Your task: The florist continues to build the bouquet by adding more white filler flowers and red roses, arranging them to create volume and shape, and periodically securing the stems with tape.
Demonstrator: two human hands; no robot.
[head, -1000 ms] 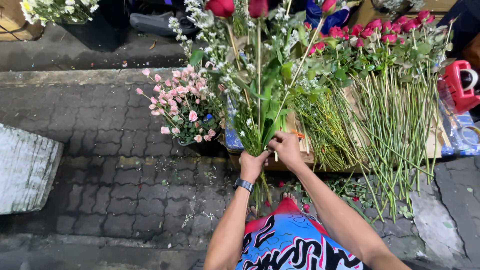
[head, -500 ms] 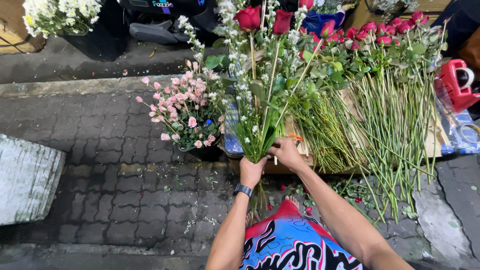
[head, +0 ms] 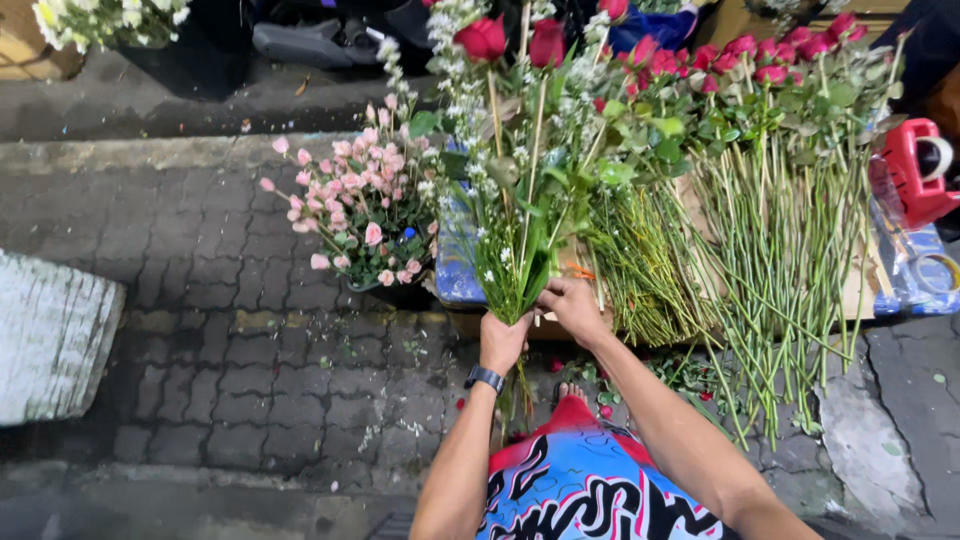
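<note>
My left hand (head: pixel 502 340), with a dark watch on the wrist, grips the stems of an upright bouquet (head: pixel 512 160) of red roses, small white flowers and green leaves. My right hand (head: pixel 572 305) rests against the same stems just to the right, fingers curled around them. The stem ends hang below my left hand toward the ground.
Long-stemmed red roses (head: pixel 780 190) lie spread on a low board at the right. A bunch of small pink roses (head: pixel 360 210) stands at the left of it. White flowers (head: pixel 100 18) sit top left, a red tape dispenser (head: pixel 915 170) far right, a whitish slab (head: pixel 50 335) far left.
The view has tilted, so the bouquet and flowers sit lower in the frame. Both hands stay on the stems, with the right hand now closer against them.
</note>
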